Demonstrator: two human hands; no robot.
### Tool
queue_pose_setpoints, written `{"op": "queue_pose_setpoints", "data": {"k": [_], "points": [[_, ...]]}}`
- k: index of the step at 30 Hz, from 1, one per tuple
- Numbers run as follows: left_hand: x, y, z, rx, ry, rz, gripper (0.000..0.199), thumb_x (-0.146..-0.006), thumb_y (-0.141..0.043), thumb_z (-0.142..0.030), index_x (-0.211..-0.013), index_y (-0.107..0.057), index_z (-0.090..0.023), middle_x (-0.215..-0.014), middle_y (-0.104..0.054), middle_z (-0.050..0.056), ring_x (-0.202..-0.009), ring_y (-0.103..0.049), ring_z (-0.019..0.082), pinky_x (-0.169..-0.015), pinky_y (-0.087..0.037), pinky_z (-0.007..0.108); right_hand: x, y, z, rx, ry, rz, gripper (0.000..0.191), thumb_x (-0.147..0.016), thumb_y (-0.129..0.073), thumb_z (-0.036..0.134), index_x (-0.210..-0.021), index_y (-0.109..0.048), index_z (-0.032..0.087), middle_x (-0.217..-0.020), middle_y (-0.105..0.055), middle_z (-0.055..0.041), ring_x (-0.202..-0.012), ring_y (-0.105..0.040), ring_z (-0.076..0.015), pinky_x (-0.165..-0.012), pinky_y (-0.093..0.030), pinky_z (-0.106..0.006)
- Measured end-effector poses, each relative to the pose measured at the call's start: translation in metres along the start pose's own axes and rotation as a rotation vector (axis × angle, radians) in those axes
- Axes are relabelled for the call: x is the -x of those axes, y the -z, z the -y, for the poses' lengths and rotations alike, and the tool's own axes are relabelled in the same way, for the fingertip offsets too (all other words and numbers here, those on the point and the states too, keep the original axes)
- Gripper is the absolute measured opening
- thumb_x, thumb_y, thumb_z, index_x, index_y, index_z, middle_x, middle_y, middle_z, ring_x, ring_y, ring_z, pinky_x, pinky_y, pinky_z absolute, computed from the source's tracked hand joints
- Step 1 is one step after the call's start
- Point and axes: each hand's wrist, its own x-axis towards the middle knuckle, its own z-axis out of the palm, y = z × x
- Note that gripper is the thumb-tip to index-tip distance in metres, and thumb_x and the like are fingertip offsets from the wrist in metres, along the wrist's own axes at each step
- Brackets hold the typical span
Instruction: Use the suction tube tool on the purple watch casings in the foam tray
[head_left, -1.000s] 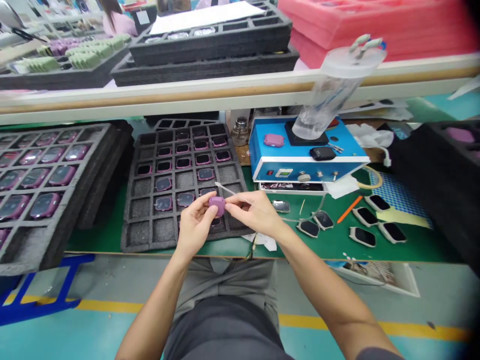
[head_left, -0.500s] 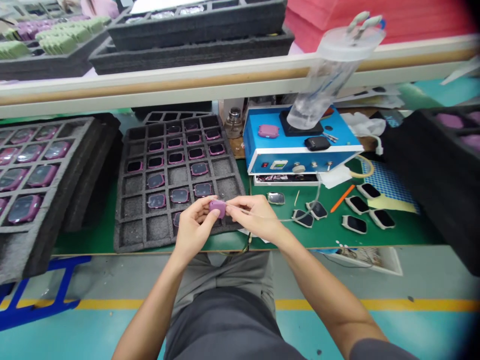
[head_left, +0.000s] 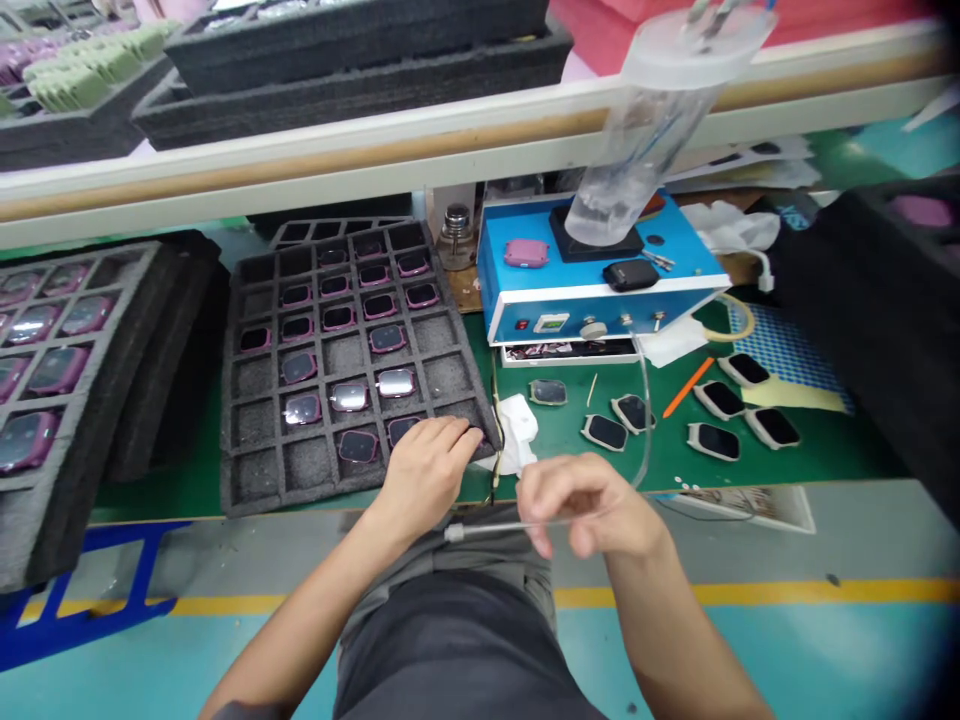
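Note:
My left hand (head_left: pixel 429 472) reaches over the lower right corner of a dark foam tray (head_left: pixel 255 482), its fingers curled down into a compartment. What those fingers hold, if anything, is hidden beneath them. Several purple-framed watch cases (head_left: pixel 358 446) with dark screens sit in the tray's compartments. Above the table's front edge, my right hand (head_left: pixel 589 505) is closed around a thin clear tube (head_left: pixel 646 400) that has a rod-like end with a pale tip (head_left: pixel 454 533) pointing left. The tube runs back to the front of a blue machine (head_left: pixel 517 295).
On the blue machine are a clear cylinder (head_left: pixel 626 150), a purple case (head_left: pixel 526 253) and a black case (head_left: pixel 631 275). Pale-framed watch cases (head_left: pixel 714 441) and an orange stick (head_left: pixel 688 387) lie right. Filled trays (head_left: pixel 75 400) stand left; a shelf edge (head_left: pixel 300 165) crosses behind.
My hands have moved apart. The left, which held a purple watch case, is now at the tray's lower right corner. The right has drawn back toward me with the tube.

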Motion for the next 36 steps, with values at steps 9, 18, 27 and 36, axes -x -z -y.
{"op": "queue_pose_setpoints", "data": {"k": [9, 18, 27, 36], "points": [[-0.004, 0.023, 0.021, 0.020, 0.066, -0.067, 0.025, -0.102, -0.058, -0.022, -0.120, -0.076, -0.024, -0.112, -0.082, 0.010, -0.104, -0.076, 0.027, -0.093, -0.055, 0.039, -0.010, -0.031, -0.001, 0.021, 0.036, -0.341, 0.032, -0.105, -0.059, 0.049, -0.118, -0.074, 0.024, -0.103, -0.078, -0.0114, -0.081, -0.078, -0.0215, -0.063, -0.068, -0.036], [-0.001, 0.058, 0.126, 0.096, 0.498, -0.297, 0.011, -0.088, -0.080, -0.029, -0.097, -0.080, -0.023, -0.092, -0.078, 0.004, -0.101, -0.071, 0.030, -0.103, -0.048, 0.043, -0.040, -0.027, -0.003, 0.272, 0.181, -0.608, 0.023, -0.100, -0.070, 0.040, -0.118, -0.077, 0.027, -0.095, -0.078, -0.0057, -0.078, -0.075, -0.0200, -0.067, -0.067, -0.037], [-0.096, 0.050, 0.119, -0.035, 0.317, -0.024, 0.021, -0.093, -0.066, -0.023, -0.107, -0.082, -0.020, -0.117, -0.080, 0.013, -0.116, -0.071, 0.036, -0.103, -0.049, 0.048, -0.071, -0.017, -0.002, 0.431, 0.348, -0.823, 0.015, -0.097, -0.076, 0.035, -0.109, -0.076, 0.026, -0.090, -0.074, -0.0019, -0.080, -0.074, -0.0169, -0.068, -0.065, -0.031], [-0.150, 0.026, 0.112, -0.094, 0.324, 0.122, 0.024, -0.089, -0.063, -0.008, -0.105, -0.080, -0.013, -0.112, -0.080, 0.018, -0.114, -0.072, 0.034, -0.102, -0.051, 0.046, -0.091, -0.013, -0.007, 0.572, 0.430, -0.924, 0.017, -0.101, -0.068, 0.038, -0.103, -0.070, 0.022, -0.101, -0.074, -0.0053, -0.090, -0.078, -0.0202, -0.078, -0.069, -0.037]]}}
